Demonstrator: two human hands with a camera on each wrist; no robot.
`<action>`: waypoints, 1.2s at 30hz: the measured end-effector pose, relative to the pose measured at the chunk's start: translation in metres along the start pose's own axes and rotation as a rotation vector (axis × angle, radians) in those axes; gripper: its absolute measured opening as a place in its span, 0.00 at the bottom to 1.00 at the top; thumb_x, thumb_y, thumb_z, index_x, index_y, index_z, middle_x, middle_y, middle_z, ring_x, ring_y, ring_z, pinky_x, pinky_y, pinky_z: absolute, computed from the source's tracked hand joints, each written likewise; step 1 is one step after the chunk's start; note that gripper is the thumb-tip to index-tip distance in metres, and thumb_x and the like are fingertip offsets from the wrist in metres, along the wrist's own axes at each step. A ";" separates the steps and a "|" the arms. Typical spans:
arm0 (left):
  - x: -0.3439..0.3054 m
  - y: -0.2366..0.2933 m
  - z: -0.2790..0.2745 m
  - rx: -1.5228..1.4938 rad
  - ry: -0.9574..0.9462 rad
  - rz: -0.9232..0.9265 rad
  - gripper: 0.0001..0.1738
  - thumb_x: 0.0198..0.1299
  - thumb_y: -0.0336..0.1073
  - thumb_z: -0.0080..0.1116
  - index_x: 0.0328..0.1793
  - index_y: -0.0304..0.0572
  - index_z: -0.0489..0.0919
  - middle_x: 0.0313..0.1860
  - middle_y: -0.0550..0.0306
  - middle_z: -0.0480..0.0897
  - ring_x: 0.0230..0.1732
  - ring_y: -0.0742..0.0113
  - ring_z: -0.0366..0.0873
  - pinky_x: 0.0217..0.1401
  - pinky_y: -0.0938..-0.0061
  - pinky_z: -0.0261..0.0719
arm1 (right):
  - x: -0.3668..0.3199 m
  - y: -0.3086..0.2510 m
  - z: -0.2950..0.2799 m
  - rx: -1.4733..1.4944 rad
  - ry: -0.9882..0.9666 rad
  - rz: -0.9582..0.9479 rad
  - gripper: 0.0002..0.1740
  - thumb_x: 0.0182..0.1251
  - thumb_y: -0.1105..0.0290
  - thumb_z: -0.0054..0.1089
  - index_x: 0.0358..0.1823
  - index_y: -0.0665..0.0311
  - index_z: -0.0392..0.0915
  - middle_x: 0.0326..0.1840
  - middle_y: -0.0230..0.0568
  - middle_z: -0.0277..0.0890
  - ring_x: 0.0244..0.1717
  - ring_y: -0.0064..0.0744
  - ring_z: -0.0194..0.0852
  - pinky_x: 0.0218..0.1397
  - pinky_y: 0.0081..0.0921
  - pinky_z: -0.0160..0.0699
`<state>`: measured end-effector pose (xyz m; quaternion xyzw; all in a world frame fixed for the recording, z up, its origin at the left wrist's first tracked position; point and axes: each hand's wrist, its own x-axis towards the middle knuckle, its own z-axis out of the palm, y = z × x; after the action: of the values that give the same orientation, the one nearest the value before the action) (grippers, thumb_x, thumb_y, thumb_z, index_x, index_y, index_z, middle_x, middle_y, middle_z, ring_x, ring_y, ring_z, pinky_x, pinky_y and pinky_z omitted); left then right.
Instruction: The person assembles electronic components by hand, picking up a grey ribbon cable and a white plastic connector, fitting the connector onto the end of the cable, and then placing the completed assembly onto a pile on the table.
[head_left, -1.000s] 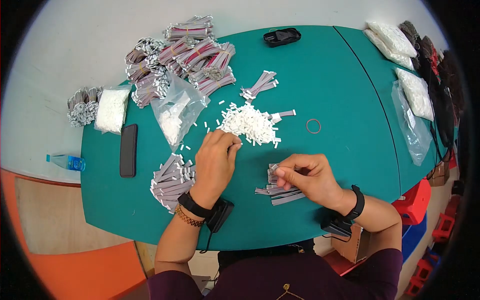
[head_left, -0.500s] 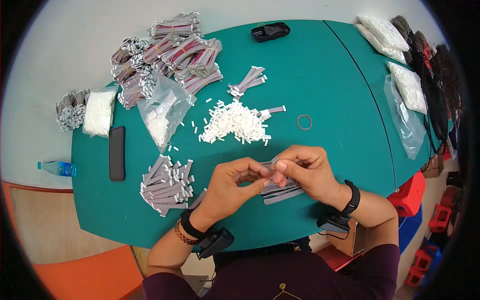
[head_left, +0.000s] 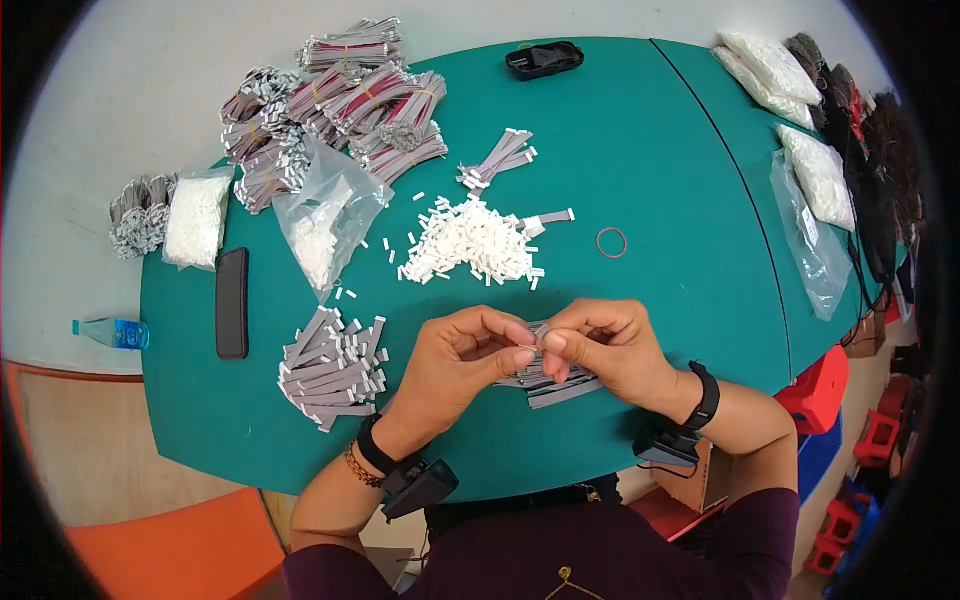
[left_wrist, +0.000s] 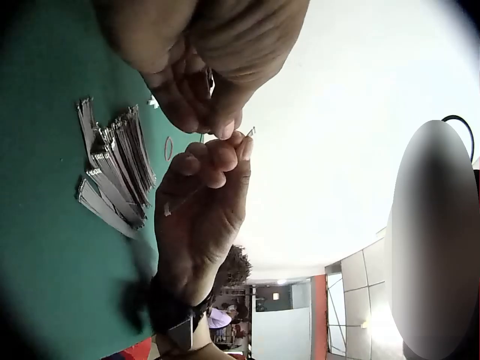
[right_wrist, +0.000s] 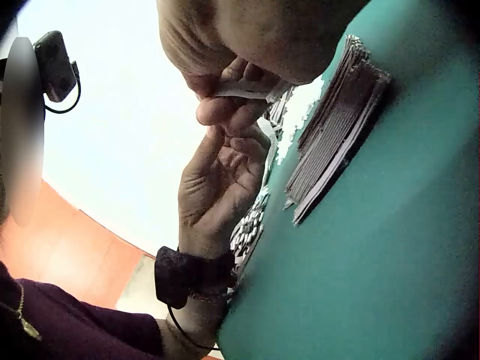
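Note:
Fingertips of both hands meet above a stack of grey flat strips (head_left: pixel 565 391). The right hand (head_left: pixel 618 352) pinches one grey strip, whose length shows across its curled fingers (right_wrist: pixel 240 93) in the right wrist view. Thumb and index finger of the left hand (head_left: pixel 455 362) are pinched at the strip's end, with a small white piece (head_left: pixel 527 347) barely showing between them. In the left wrist view the right hand (left_wrist: pixel 202 225) is palm toward the camera below the left hand (left_wrist: pixel 217 52). Fingers hide how piece and strip touch.
Beyond the hands lies a heap of white pieces (head_left: pixel 475 243). Loose strips (head_left: pixel 330 370), a phone (head_left: pixel 232 303) and an open clear bag (head_left: pixel 325 225) are at left, bundled strips (head_left: pixel 370 100) behind. A red rubber band (head_left: pixel 611 242) lies right of the heap.
The left hand has come from the edge of the white heap toward the right hand, and their fingertips now meet. The right hand keeps its pinch on the strip.

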<state>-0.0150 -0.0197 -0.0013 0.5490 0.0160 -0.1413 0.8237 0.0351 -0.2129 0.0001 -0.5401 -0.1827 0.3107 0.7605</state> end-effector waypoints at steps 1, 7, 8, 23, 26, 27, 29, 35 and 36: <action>0.000 -0.001 0.000 -0.010 0.001 0.003 0.07 0.57 0.25 0.61 0.41 0.35 0.78 0.42 0.56 0.81 0.43 0.74 0.78 0.50 0.78 0.78 | 0.000 0.000 0.000 0.000 -0.002 0.007 0.08 0.68 0.72 0.55 0.39 0.69 0.79 0.29 0.33 0.78 0.29 0.17 0.74 0.33 0.15 0.75; 0.000 -0.001 -0.002 -0.009 -0.008 -0.010 0.09 0.58 0.26 0.61 0.45 0.34 0.79 0.42 0.55 0.82 0.44 0.73 0.78 0.49 0.79 0.77 | -0.001 -0.002 0.001 -0.032 -0.003 0.039 0.08 0.68 0.71 0.55 0.39 0.68 0.80 0.29 0.32 0.78 0.29 0.15 0.73 0.32 0.14 0.75; 0.000 0.000 -0.001 -0.012 -0.009 -0.008 0.10 0.58 0.26 0.60 0.46 0.34 0.79 0.42 0.55 0.82 0.44 0.73 0.78 0.49 0.79 0.77 | 0.000 -0.003 0.000 -0.048 -0.003 0.051 0.08 0.68 0.71 0.55 0.38 0.68 0.80 0.28 0.32 0.77 0.29 0.15 0.73 0.32 0.14 0.74; 0.002 0.007 -0.006 -0.072 -0.057 -0.049 0.11 0.61 0.30 0.57 0.48 0.33 0.76 0.40 0.57 0.79 0.38 0.75 0.74 0.44 0.79 0.74 | 0.000 -0.006 -0.002 -0.148 -0.055 0.147 0.05 0.66 0.72 0.58 0.35 0.66 0.79 0.27 0.29 0.76 0.29 0.13 0.71 0.31 0.13 0.72; 0.001 0.006 -0.007 -0.077 -0.050 -0.088 0.11 0.61 0.30 0.57 0.48 0.33 0.77 0.40 0.57 0.79 0.38 0.75 0.74 0.45 0.79 0.74 | 0.000 -0.006 -0.001 -0.147 -0.056 0.143 0.06 0.66 0.71 0.58 0.35 0.66 0.79 0.27 0.29 0.76 0.29 0.13 0.71 0.31 0.13 0.72; 0.001 0.006 -0.007 -0.080 -0.052 -0.090 0.11 0.61 0.29 0.58 0.48 0.33 0.76 0.40 0.57 0.79 0.38 0.73 0.74 0.44 0.79 0.73 | 0.000 -0.005 -0.002 -0.147 -0.058 0.140 0.06 0.66 0.71 0.58 0.35 0.66 0.79 0.27 0.29 0.76 0.29 0.13 0.71 0.31 0.13 0.72; 0.001 0.004 -0.007 -0.088 -0.056 -0.094 0.11 0.60 0.28 0.58 0.48 0.33 0.76 0.40 0.57 0.78 0.39 0.71 0.74 0.43 0.79 0.73 | 0.000 -0.005 -0.002 -0.146 -0.060 0.140 0.06 0.66 0.71 0.58 0.35 0.66 0.79 0.27 0.29 0.76 0.29 0.13 0.71 0.31 0.13 0.72; 0.001 0.001 -0.007 -0.095 -0.063 -0.080 0.11 0.60 0.27 0.57 0.48 0.32 0.76 0.42 0.56 0.78 0.39 0.71 0.74 0.43 0.79 0.73 | 0.000 -0.006 -0.001 -0.137 -0.059 0.143 0.06 0.66 0.71 0.58 0.36 0.66 0.79 0.28 0.29 0.76 0.29 0.13 0.71 0.32 0.13 0.73; 0.002 0.001 -0.007 -0.095 -0.064 -0.083 0.11 0.60 0.27 0.57 0.48 0.32 0.76 0.42 0.56 0.79 0.39 0.71 0.75 0.43 0.79 0.73 | 0.000 -0.006 -0.001 -0.136 -0.058 0.145 0.06 0.66 0.71 0.58 0.36 0.66 0.79 0.28 0.29 0.76 0.29 0.13 0.71 0.32 0.13 0.73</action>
<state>-0.0123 -0.0130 -0.0035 0.5032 0.0190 -0.1917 0.8424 0.0371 -0.2147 0.0057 -0.5933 -0.1857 0.3670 0.6920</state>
